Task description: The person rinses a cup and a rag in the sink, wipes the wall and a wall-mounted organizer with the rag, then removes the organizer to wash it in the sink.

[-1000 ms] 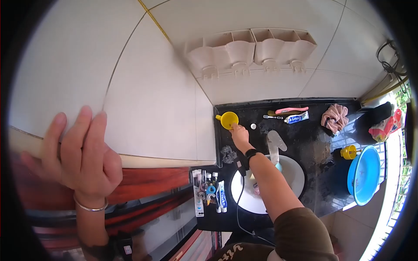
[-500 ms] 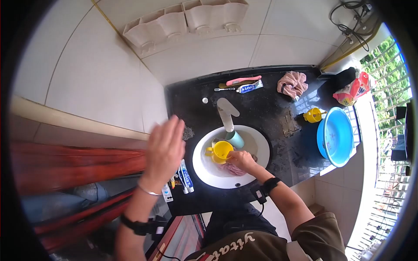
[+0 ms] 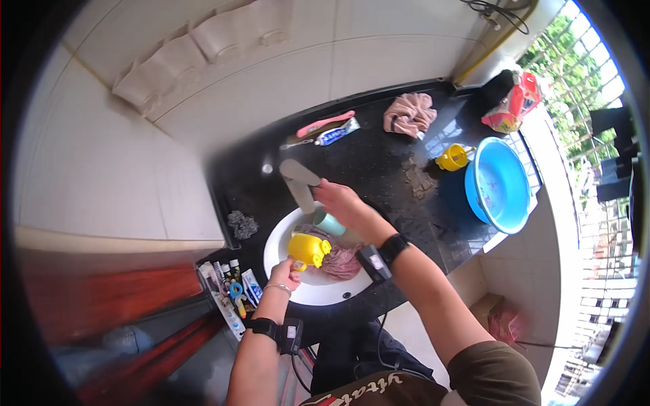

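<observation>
My left hand (image 3: 283, 274) is closed on the handle of a yellow cup (image 3: 307, 250), which is tipped over the white sink (image 3: 272, 271) so that small rounded feet on its base show. My right hand (image 3: 344, 204) is at the lever of the grey faucet (image 3: 298, 184), fingers extended and seemingly touching its end. Under the faucet, a mint-green cup (image 3: 330, 222) lies tilted in the basin. A wet pink cloth (image 3: 342, 262) is bunched beside the yellow cup. Whether water is running cannot be made out.
On the black counter lie a toothpaste tube (image 3: 337, 132), a pink-handled brush (image 3: 325, 124), a pink cloth (image 3: 409, 115) and a grey scrubber (image 3: 242, 224). To the right are a small yellow cup (image 3: 452, 157) and a blue basin (image 3: 501, 186). A toiletry tray (image 3: 222, 298) stands left.
The yellow cup has passed from my right hand to my left and is now tipped. My right hand has moved up to the faucet lever. The view has shifted and turned.
</observation>
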Demonstrator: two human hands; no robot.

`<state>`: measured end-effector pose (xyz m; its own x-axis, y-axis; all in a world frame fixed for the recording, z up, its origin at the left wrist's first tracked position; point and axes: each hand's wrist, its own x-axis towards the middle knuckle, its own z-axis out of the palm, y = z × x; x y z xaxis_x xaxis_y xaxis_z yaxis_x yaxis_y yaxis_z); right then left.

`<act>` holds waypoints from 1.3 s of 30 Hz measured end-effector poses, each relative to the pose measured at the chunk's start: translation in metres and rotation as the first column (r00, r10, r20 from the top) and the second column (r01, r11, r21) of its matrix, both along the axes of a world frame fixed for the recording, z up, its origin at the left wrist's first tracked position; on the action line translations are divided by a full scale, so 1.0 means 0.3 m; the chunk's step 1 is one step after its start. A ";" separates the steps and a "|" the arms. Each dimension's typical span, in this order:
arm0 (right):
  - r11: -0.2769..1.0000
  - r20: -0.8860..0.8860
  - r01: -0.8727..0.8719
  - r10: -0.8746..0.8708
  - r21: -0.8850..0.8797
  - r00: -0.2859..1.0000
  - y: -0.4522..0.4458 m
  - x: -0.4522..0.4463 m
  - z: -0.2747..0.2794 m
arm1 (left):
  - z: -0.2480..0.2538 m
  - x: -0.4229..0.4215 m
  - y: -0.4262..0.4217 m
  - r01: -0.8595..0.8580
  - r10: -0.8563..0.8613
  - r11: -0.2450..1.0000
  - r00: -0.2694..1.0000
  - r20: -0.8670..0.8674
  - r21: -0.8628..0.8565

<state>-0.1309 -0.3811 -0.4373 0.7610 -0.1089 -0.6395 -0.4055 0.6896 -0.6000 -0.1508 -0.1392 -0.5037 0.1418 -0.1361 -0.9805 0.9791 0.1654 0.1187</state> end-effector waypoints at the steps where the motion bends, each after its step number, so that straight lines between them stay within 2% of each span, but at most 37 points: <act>1: 0.996 0.072 0.035 -0.041 0.085 0.997 0.012 0.059 0.064 | 0.003 0.012 -0.040 0.081 -0.081 0.997 0.996 0.043 -0.004; 2: 0.984 0.146 0.055 -0.080 0.172 0.986 0.028 0.100 0.131 | 0.015 0.029 -0.076 0.155 -0.154 0.988 0.984 0.091 -0.002; 4: 0.994 0.094 0.019 -0.029 0.112 0.995 0.030 0.107 0.133 | 0.008 0.072 -0.146 0.243 -0.247 0.969 0.956 0.159 0.043; 6: 0.959 0.090 0.089 -0.117 0.268 0.989 0.022 0.046 0.151 | 0.010 0.106 -0.218 0.259 -0.258 0.966 0.942 0.216 0.025; 7: 0.971 0.156 -0.004 -0.034 0.239 0.987 0.006 0.013 0.130 | -0.011 0.131 -0.248 0.261 -0.250 0.964 0.950 0.187 -0.039; 8: 0.984 0.162 -0.052 0.024 0.171 0.986 -0.009 -0.021 0.086 | -0.031 0.151 -0.269 0.208 -0.190 0.968 0.974 0.127 -0.143; 10: 0.998 0.078 0.049 -0.047 -0.032 0.996 -0.024 -0.130 0.026 | -0.052 0.185 -0.328 0.092 -0.089 0.967 0.996 0.022 -0.239; 11: 0.997 0.074 0.061 -0.058 -0.037 0.996 -0.040 -0.190 -0.026 | -0.078 0.199 -0.353 0.146 -0.147 0.965 0.989 0.012 -0.216; 12: 0.950 -0.018 -0.075 0.073 -0.303 0.997 -0.058 -0.249 -0.090 | -0.124 0.186 -0.367 0.155 -0.157 0.963 0.988 0.009 -0.220; 13: 0.818 -0.143 -0.225 0.175 -0.529 0.974 -0.056 -0.292 -0.126 | -0.171 0.163 -0.373 0.386 -0.367 0.922 0.848 0.382 0.029; 14: 0.821 -0.149 -0.222 0.168 -0.526 0.974 -0.031 -0.330 -0.166 | -0.216 0.143 -0.370 0.477 -0.571 0.812 0.530 0.626 0.337; 15: 0.606 -0.223 -0.301 0.203 -0.737 0.954 0.003 -0.355 -0.193 | -0.167 0.142 -0.360 0.478 -0.600 0.793 0.502 0.623 0.378; 16: 0.336 -0.299 -0.359 0.217 -0.871 0.929 0.039 -0.361 -0.211 | -0.202 0.140 -0.339 0.480 -0.607 0.788 0.504 0.615 0.386; 17: 0.220 -0.273 -0.328 0.249 -0.919 0.929 0.083 -0.352 -0.236 | -0.237 0.137 -0.300 0.340 -0.240 0.939 0.768 0.594 -0.061; 18: 0.138 -0.160 -0.195 0.235 -0.971 0.959 0.146 -0.336 -0.263 | -0.265 0.124 -0.240 0.057 0.134 0.889 0.917 0.376 -0.455; 19: -0.053 -0.133 -0.124 0.238 -0.991 0.962 0.218 -0.289 -0.287 | -0.190 0.088 -0.253 0.096 0.021 0.961 0.910 0.414 -0.260; 20: -0.246 -0.102 -0.041 0.240 -0.968 0.965 0.265 -0.239 -0.303 | -0.126 0.055 -0.279 0.090 -0.004 0.972 0.930 0.367 -0.218; 21: -0.225 -0.093 -0.038 0.241 -0.974 0.966 0.285 -0.206 -0.266 | -0.046 0.019 -0.281 0.046 0.045 0.967 0.936 0.349 -0.250; 22: -0.004 -0.229 -0.234 0.224 -0.972 0.947 0.299 -0.171 -0.185 | -0.001 0.001 -0.269 0.005 0.091 0.960 0.941 0.327 -0.281; 23: 0.210 -0.361 -0.411 0.240 -0.887 0.901 0.312 -0.148 -0.146 | -0.015 0.019 -0.219 0.029 0.068 0.970 0.922 0.382 -0.241; 24: 0.229 -0.333 -0.377 0.209 -0.898 0.920 0.356 -0.129 -0.187 | -0.032 0.034 -0.178 0.051 0.045 0.977 0.901 0.432 -0.206; 25: 0.454 -0.325 -0.353 0.142 -0.818 0.935 0.359 -0.102 -0.217 | 0.047 0.039 -0.163 0.120 -0.069 0.988 0.899 0.432 -0.093; 26: 0.651 -0.330 -0.298 0.077 -0.698 0.941 0.350 -0.074 -0.250 | 0.036 0.035 -0.127 0.117 -0.071 0.990 0.901 0.427 -0.083; 28: 0.809 -0.113 -0.101 0.043 -0.579 0.993 0.341 -0.089 -0.573 | 0.022 0.039 -0.024 0.203 -0.086 0.949 0.902 0.424 -0.240; 29: 0.999 -0.305 0.049 -0.047 0.001 0.951 0.293 -0.091 -0.472 | 0.093 0.040 -0.068 0.104 -0.036 0.980 0.932 0.360 -0.172; 30: 0.941 -0.279 0.192 -0.112 0.278 0.954 0.271 -0.111 -0.459 | 0.080 0.056 -0.065 0.098 -0.031 0.981 0.933 0.360 -0.169; 32: 0.999 -0.219 -0.049 0.047 -0.003 0.975 0.279 -0.166 -0.406 | 0.029 0.079 -0.048 -0.169 0.249 0.915 0.951 0.183 -0.366; 33: 0.998 -0.221 -0.064 0.060 -0.008 0.973 0.279 -0.182 -0.360 | 0.004 0.090 -0.047 -0.159 0.226 0.931 0.958 0.177 -0.328; 34: 0.999 -0.194 0.007 0.001 0.040 0.981 0.280 -0.205 -0.311 | -0.041 0.082 -0.050 -0.179 0.244 0.927 0.955 0.168 -0.330; 35: 0.993 -0.169 0.080 -0.064 0.092 0.984 0.275 -0.226 -0.267 | -0.095 0.071 -0.054 -0.121 0.207 0.910 0.961 0.182 -0.396; 36: 0.995 -0.121 0.075 -0.067 0.061 0.990 0.245 -0.241 -0.238 | -0.121 0.071 -0.069 -0.055 0.167 0.886 0.964 0.205 -0.460; 38: 0.995 -0.129 0.069 -0.059 0.079 0.990 0.178 -0.242 -0.299 | -0.007 0.041 -0.194 0.032 0.016 0.994 0.905 0.425 -0.106; 39: 1.000 -0.213 0.019 -0.016 0.010 0.977 0.139 -0.230 -0.376 | -0.026 0.045 -0.195 0.160 -0.118 0.986 0.863 0.492 -0.043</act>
<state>-0.1999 -0.3395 -0.5502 0.6054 -0.1119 -0.7880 -0.5110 0.7044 -0.4926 -0.1373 -0.1978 -0.5113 0.5709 -0.2644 -0.7773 0.8142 0.0608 0.5774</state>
